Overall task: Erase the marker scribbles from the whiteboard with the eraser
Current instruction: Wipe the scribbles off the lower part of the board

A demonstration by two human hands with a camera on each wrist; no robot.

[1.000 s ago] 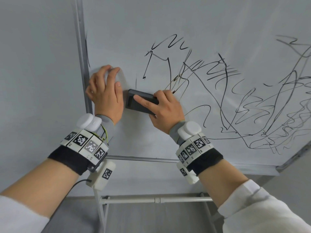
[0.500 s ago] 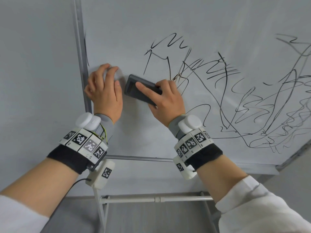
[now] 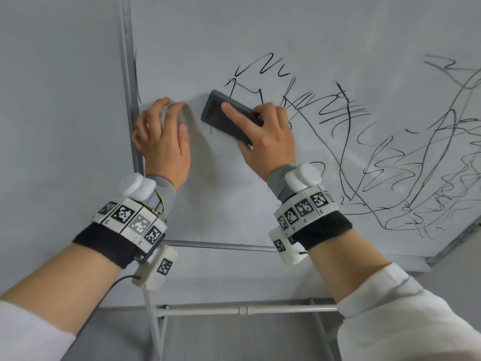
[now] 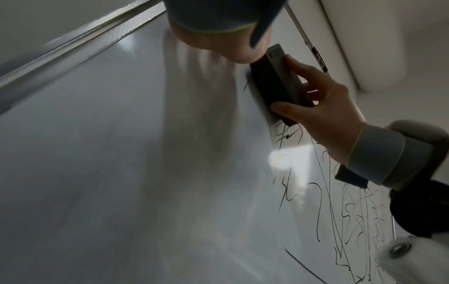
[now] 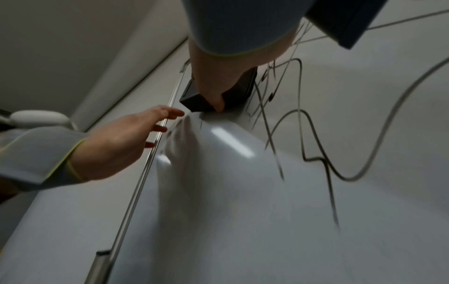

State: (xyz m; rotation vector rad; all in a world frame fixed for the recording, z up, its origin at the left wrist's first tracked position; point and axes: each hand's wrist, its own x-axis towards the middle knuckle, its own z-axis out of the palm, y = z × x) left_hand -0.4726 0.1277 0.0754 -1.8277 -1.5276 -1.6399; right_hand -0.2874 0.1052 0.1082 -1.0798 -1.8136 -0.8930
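Observation:
A whiteboard (image 3: 234, 204) fills the head view, with black marker scribbles (image 3: 377, 152) across its middle and right. My right hand (image 3: 263, 136) grips a dark grey eraser (image 3: 229, 114) and holds it flat on the board at the scribbles' left end. The eraser (image 4: 279, 80) also shows in the left wrist view, held by the right hand (image 4: 323, 115), and as the eraser (image 5: 194, 100) in the right wrist view. My left hand (image 3: 162, 134) presses its fingertips on the board by the left frame, holding nothing; the left hand (image 5: 126, 138) shows fingers stretched out.
The board's metal frame (image 3: 128, 100) runs up the left side against a grey wall (image 3: 52, 126). A tray ledge (image 3: 221, 246) runs along the bottom edge, with the stand's white crossbar (image 3: 234, 310) below. The left part of the board is wiped.
My right hand has slid the eraser up and slightly right, onto the left strokes of the scribbles, tilting it. The left hand has stayed at the frame.

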